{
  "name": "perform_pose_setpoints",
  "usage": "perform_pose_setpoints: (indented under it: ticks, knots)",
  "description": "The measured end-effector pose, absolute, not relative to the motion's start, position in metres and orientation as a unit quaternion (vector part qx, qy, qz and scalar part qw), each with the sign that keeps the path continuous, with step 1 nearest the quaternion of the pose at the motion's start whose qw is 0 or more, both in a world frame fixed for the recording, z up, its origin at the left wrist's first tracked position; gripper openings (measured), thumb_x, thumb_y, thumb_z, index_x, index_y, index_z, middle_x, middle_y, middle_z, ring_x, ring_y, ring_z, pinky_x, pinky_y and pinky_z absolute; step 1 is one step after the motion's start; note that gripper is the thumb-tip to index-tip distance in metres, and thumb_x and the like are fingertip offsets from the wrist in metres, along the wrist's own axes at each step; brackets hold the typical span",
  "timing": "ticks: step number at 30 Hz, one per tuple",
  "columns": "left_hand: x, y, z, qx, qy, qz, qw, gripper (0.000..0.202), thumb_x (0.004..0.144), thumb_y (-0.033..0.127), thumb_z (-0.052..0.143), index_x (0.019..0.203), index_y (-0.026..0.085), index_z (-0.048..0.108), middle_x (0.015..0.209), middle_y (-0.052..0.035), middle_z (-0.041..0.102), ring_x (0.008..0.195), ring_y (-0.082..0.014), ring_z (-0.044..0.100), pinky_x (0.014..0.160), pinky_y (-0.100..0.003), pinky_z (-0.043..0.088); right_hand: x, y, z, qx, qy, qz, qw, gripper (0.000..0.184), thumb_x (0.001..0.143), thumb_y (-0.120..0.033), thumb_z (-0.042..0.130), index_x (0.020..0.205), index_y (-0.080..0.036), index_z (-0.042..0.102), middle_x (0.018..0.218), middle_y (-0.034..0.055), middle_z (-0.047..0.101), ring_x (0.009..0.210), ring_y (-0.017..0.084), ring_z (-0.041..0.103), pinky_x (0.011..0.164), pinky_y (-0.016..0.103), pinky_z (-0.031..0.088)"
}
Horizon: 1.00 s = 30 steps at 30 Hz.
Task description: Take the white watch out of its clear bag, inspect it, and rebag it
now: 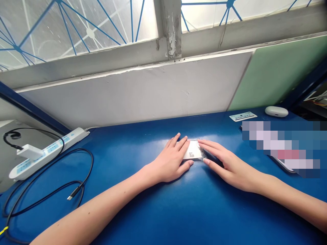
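Observation:
A small flat white packet (193,150) with a dark square code printed on it lies on the blue table, in clear plastic film. Stretched over its left part is my left hand (170,160), fingers extended and thumb apart, so that side of the packet is hidden. My right hand (231,166) is at the packet's right end. Its fingertips touch the upper right corner of the film and its thumb tip is by the lower right corner, with a gap between thumb and fingers.
On the left, a white power strip (57,148) carries a white charger plug (32,152) with a coiled black cable (90,163). At the back right are a printed card (243,116) and a white oval case (276,111). A partly blurred-out phone-like device (284,165) lies at right. A wall panel (143,92) borders the table's rear.

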<state>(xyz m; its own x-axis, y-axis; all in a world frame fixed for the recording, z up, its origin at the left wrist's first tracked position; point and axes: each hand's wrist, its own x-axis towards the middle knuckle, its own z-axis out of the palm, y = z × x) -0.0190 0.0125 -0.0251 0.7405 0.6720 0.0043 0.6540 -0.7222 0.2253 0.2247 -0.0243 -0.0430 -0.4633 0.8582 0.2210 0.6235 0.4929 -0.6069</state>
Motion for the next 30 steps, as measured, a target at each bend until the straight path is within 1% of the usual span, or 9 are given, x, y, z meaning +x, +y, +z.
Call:
perform_pose_setpoints:
  ticks: [4, 7, 10, 13, 16, 19, 23, 27, 30]
  knots:
    - [-0.019, 0.012, -0.025, 0.926, 0.36, 0.04, 0.107, 0.07, 0.101, 0.047, 0.043, 0.154, 0.004, 0.029, 0.162, -0.0206, 0.027, 0.153, -0.0398, 0.01, 0.123, -0.055, 0.019, 0.226, -0.023, -0.043, -0.451, -0.823, 0.234, 0.252, 0.055, 0.1, -0.046, 0.045, 0.145, -0.015, 0.051, 0.155, 0.0155, 0.046, 0.145, 0.031, 0.04, 0.117, 0.054, 0.037]
    - [-0.019, 0.012, -0.024, 0.925, 0.362, 0.039, 0.11, 0.07, 0.101, 0.048, 0.043, 0.155, 0.005, 0.029, 0.163, -0.0198, 0.026, 0.153, -0.0393, 0.009, 0.122, -0.055, 0.021, 0.226, -0.023, -0.043, -0.449, -0.826, 0.234, 0.247, 0.056, 0.099, -0.047, 0.047, 0.146, -0.016, 0.05, 0.155, 0.0146, 0.046, 0.147, 0.032, 0.036, 0.118, 0.056, 0.035]
    - [-0.019, 0.013, -0.024, 0.923, 0.363, 0.042, 0.119, 0.069, 0.101, 0.048, 0.043, 0.155, 0.008, 0.028, 0.163, -0.0188, 0.026, 0.154, -0.0377, 0.009, 0.122, -0.055, 0.022, 0.226, -0.024, -0.042, -0.449, -0.827, 0.237, 0.24, 0.057, 0.099, -0.046, 0.048, 0.149, -0.019, 0.047, 0.157, 0.0129, 0.043, 0.149, 0.032, 0.031, 0.118, 0.058, 0.033]
    - [-0.02, 0.013, -0.023, 0.923, 0.358, 0.044, 0.13, 0.069, 0.101, 0.048, 0.044, 0.156, 0.01, 0.027, 0.163, -0.0175, 0.027, 0.154, -0.0355, 0.009, 0.123, -0.054, 0.021, 0.227, -0.024, -0.041, -0.459, -0.817, 0.266, 0.227, 0.061, 0.098, -0.05, 0.049, 0.15, -0.019, 0.046, 0.159, 0.011, 0.04, 0.151, 0.032, 0.026, 0.12, 0.057, 0.029]
    - [-0.02, 0.014, -0.022, 0.923, 0.358, 0.039, 0.133, 0.069, 0.101, 0.048, 0.043, 0.156, 0.01, 0.026, 0.163, -0.017, 0.026, 0.154, -0.0352, 0.009, 0.123, -0.054, 0.019, 0.229, -0.023, -0.038, -0.464, -0.804, 0.304, 0.217, 0.065, 0.096, -0.055, 0.05, 0.151, -0.02, 0.045, 0.161, 0.0088, 0.037, 0.153, 0.031, 0.021, 0.122, 0.057, 0.024]
    - [-0.019, 0.014, -0.023, 0.922, 0.362, 0.035, 0.131, 0.068, 0.101, 0.047, 0.043, 0.156, 0.01, 0.026, 0.164, -0.0172, 0.025, 0.154, -0.0356, 0.01, 0.123, -0.054, 0.019, 0.232, -0.021, -0.036, -0.455, -0.8, 0.329, 0.213, 0.065, 0.096, -0.054, 0.051, 0.153, -0.024, 0.042, 0.162, 0.0062, 0.035, 0.153, 0.03, 0.017, 0.122, 0.058, 0.022]
    - [-0.018, 0.015, -0.025, 0.924, 0.358, 0.041, 0.129, 0.067, 0.101, 0.047, 0.043, 0.156, 0.012, 0.026, 0.163, -0.0172, 0.026, 0.154, -0.0357, 0.013, 0.122, -0.056, 0.02, 0.233, -0.016, -0.035, -0.435, -0.807, 0.333, 0.219, 0.062, 0.096, -0.051, 0.053, 0.153, -0.03, 0.041, 0.16, 0.0042, 0.039, 0.153, 0.031, 0.019, 0.121, 0.06, 0.024]
    - [-0.018, 0.015, -0.026, 0.924, 0.359, 0.039, 0.124, 0.067, 0.101, 0.046, 0.043, 0.156, 0.012, 0.026, 0.163, -0.018, 0.026, 0.153, -0.0368, 0.015, 0.121, -0.057, 0.02, 0.233, -0.012, -0.036, -0.427, -0.816, 0.32, 0.223, 0.059, 0.097, -0.047, 0.055, 0.152, -0.033, 0.042, 0.158, 0.0037, 0.042, 0.152, 0.033, 0.021, 0.119, 0.062, 0.026]
    - [-0.017, 0.015, -0.027, 0.925, 0.358, 0.043, 0.121, 0.068, 0.101, 0.046, 0.043, 0.156, 0.011, 0.027, 0.163, -0.0187, 0.027, 0.153, -0.0372, 0.015, 0.121, -0.056, 0.02, 0.233, -0.013, -0.034, -0.428, -0.822, 0.303, 0.222, 0.057, 0.096, -0.044, 0.056, 0.151, -0.034, 0.043, 0.157, 0.0037, 0.044, 0.151, 0.035, 0.023, 0.116, 0.065, 0.031]
